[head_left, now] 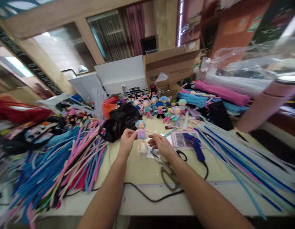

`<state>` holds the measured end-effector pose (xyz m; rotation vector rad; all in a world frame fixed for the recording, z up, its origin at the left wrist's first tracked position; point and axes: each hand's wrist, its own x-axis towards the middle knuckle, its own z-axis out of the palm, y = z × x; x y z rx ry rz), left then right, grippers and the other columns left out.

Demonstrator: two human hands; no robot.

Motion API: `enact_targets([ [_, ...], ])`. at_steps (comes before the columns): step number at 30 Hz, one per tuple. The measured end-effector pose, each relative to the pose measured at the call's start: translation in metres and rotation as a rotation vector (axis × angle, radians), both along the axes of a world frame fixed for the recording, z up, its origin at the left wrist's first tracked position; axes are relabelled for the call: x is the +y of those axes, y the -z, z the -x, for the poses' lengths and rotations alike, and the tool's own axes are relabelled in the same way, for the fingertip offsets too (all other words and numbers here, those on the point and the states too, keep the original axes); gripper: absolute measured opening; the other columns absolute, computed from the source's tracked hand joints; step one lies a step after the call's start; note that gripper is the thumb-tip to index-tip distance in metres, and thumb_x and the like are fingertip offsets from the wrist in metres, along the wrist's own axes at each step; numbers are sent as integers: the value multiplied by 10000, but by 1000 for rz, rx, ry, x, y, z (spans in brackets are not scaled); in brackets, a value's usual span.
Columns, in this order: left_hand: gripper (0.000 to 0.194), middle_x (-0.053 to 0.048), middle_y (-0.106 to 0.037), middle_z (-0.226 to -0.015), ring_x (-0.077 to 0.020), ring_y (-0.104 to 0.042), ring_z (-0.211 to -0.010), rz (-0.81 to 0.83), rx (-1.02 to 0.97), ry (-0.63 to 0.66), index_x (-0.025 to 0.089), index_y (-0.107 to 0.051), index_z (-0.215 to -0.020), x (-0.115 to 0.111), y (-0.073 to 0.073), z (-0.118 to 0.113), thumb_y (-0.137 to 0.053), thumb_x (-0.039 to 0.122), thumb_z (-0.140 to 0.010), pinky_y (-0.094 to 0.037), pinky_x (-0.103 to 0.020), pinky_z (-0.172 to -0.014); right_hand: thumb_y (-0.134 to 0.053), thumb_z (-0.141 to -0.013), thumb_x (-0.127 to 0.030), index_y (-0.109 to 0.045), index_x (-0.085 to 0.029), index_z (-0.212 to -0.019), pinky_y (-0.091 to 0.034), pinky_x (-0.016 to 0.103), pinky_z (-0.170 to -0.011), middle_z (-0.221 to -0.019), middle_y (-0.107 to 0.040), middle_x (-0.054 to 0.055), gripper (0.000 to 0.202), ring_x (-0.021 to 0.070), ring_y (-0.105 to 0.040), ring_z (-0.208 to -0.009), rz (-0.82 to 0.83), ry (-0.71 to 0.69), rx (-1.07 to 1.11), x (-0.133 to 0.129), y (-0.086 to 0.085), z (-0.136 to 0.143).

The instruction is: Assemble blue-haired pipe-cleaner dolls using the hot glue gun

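Observation:
A small doll [141, 134] with blue hair and a purple top stands upright above the table. My left hand [128, 140] pinches it at its left side, by the arm. Close to the doll's right side is my right hand [161, 144], its fingers apart and slightly curled, with nothing seen in them. Grey-handled scissors [170, 176] lie partly under my right hand and forearm. Further right, a blue glue gun [196, 147] rests over a pink-framed tray [180, 140]. Behind the doll stand several finished-looking dolls [159, 109] in various colours.
Piles of coloured pipe cleaners [59, 159] cover the left, and more strips [235, 156] lie at the right. A black bag [124, 119] sits behind my left hand. A pink bottle [264, 103] stands right. A black cable [152, 200] crosses the front by a ruler.

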<state>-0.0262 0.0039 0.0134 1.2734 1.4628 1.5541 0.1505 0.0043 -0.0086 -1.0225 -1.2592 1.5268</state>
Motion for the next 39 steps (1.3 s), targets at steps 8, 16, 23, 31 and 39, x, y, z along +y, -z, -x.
enact_targets([
  [8,320,35,-591,-585,-95,-546,-565,16,-236,87,172,-531,-703,-4,16,-18,-762,386,-646,-434,-230,-595,-738,-618,-331,-655,-157,-850,-407,261,-602,-699,-656,5,302,126,-556,-629,1,-63,116,-2,5,4],
  [16,408,-37,-696,-875,-143,-629,-753,157,-528,379,148,-664,-941,-10,14,-15,-816,301,-595,-480,-292,-747,-730,-645,-310,-650,-158,-877,-399,236,-531,-679,-631,-10,289,110,-524,-588,-43,-27,156,-5,5,7],
  [23,351,-49,-702,-880,-146,-619,-744,193,-453,356,151,-713,-935,-8,22,-11,-799,300,-629,-470,-304,-752,-670,-705,-387,-698,-161,-889,-481,265,-593,-740,-696,26,292,140,-602,-642,-63,-25,56,-4,0,3],
  [31,375,-67,-719,-972,-161,-646,-806,205,-493,487,166,-724,-1009,-9,19,-11,-780,310,-667,-478,-307,-797,-713,-677,-412,-704,-181,-793,-499,280,-631,-702,-685,6,258,130,-596,-612,-97,22,71,-2,3,-1],
  [39,385,-67,-717,-959,-166,-650,-808,200,-575,542,160,-707,-1033,-10,21,-14,-781,274,-673,-478,-316,-822,-741,-618,-450,-645,-182,-664,-477,265,-551,-567,-619,-10,288,116,-541,-529,-34,106,57,-5,-5,-1],
])
